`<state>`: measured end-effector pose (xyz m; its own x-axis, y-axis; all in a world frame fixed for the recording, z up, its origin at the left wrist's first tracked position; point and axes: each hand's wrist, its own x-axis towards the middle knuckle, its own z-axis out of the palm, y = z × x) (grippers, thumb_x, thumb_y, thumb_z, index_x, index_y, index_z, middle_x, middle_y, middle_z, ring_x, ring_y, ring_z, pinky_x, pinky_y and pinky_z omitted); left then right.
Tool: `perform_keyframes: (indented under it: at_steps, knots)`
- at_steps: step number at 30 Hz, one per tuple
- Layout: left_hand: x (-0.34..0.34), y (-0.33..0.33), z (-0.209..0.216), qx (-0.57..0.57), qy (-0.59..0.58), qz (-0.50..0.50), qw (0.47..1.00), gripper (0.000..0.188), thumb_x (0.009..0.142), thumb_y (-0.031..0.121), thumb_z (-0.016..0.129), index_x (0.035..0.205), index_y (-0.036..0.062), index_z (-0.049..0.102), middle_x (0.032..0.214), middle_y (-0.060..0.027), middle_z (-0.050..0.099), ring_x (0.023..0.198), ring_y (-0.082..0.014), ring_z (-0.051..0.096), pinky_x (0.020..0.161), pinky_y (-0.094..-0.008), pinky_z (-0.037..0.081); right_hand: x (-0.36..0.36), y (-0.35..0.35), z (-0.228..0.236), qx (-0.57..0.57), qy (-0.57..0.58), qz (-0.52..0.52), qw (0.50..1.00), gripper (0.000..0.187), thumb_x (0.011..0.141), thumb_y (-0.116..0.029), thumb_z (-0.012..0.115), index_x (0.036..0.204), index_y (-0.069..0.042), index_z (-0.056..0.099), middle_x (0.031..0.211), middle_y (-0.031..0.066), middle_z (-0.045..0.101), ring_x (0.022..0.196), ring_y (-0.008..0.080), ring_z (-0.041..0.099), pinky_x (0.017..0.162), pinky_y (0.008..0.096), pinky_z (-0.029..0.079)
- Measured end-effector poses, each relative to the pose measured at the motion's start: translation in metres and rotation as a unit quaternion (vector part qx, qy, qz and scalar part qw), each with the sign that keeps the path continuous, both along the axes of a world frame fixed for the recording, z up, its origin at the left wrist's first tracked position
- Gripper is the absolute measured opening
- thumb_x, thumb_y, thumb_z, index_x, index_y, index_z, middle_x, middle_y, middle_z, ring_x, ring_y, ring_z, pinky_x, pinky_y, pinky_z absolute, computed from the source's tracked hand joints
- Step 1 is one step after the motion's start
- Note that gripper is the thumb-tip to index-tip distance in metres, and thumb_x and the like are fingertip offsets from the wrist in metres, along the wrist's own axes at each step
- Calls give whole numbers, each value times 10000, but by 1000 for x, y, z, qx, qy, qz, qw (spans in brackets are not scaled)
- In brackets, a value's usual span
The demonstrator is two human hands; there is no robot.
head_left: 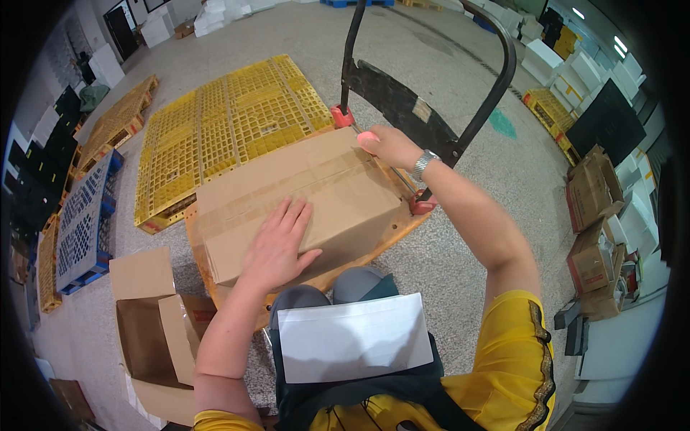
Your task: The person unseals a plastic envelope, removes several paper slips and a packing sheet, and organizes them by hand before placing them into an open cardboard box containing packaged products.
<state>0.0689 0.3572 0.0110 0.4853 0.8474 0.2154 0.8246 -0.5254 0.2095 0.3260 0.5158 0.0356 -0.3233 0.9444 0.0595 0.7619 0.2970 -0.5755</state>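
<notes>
A closed brown cardboard box (330, 190) lies lengthwise in front of me, with clear tape along its top seam. It rests on the orange deck (192, 233) of a hand cart. My left hand (280, 248) lies flat on the box top near its close edge, fingers stretched out and holding nothing. At the box's far right end, my right hand (395, 149) is closed round a small pink thing (369, 141); its kind is partly hidden by the fingers. A watch circles my right wrist.
The cart's black handle (503, 72) rises beyond the box, on red brackets (422, 203). An open empty carton (147, 337) stands at lower left. Yellow pallets (230, 108) and a blue pallet (90, 223) lie left. A white sheet (352, 337) covers my lap. Cartons (593, 187) line the right.
</notes>
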Motion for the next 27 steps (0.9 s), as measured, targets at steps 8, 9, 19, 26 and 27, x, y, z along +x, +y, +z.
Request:
perform_keyframes:
  at_steps: [8,9,19,26,27]
  knots:
    - [-8,-3,-3,22,2,3,1000,701,772,337,649,1330,16,370,1374,-141,385,1307,-326,304,1074,-387,288,-59,8,2,-23,-97,22,995,360,862,-332,481,942,1,591,876,207,637,813,330,619,731,397,474]
    - [-8,-3,-5,23,-9,2,1000,700,771,339,650,1328,17,372,1373,-141,385,1306,-325,306,1074,-388,287,-66,13,2,-27,-121,25,992,364,864,-333,474,951,-2,600,880,207,641,826,336,621,741,402,476]
    - [-15,-3,-18,55,-57,-17,997,699,759,338,664,1313,14,386,1360,-150,393,1296,-325,318,1072,-398,284,-76,25,15,-19,-261,-55,964,442,896,-338,448,983,62,613,926,244,641,904,349,628,806,413,481]
    - [-19,-5,-15,51,-59,-5,997,698,756,333,667,1310,11,387,1358,-148,395,1297,-326,313,1073,-401,282,-83,31,16,-39,-281,-90,955,417,912,-322,456,847,42,650,773,206,653,710,299,665,631,380,523]
    - [-17,-5,-16,51,-63,-9,997,696,757,331,665,1310,12,387,1359,-148,393,1298,-327,312,1074,-401,280,-72,42,6,-46,-279,-98,954,420,915,-322,451,824,38,648,732,193,644,679,291,659,605,377,517]
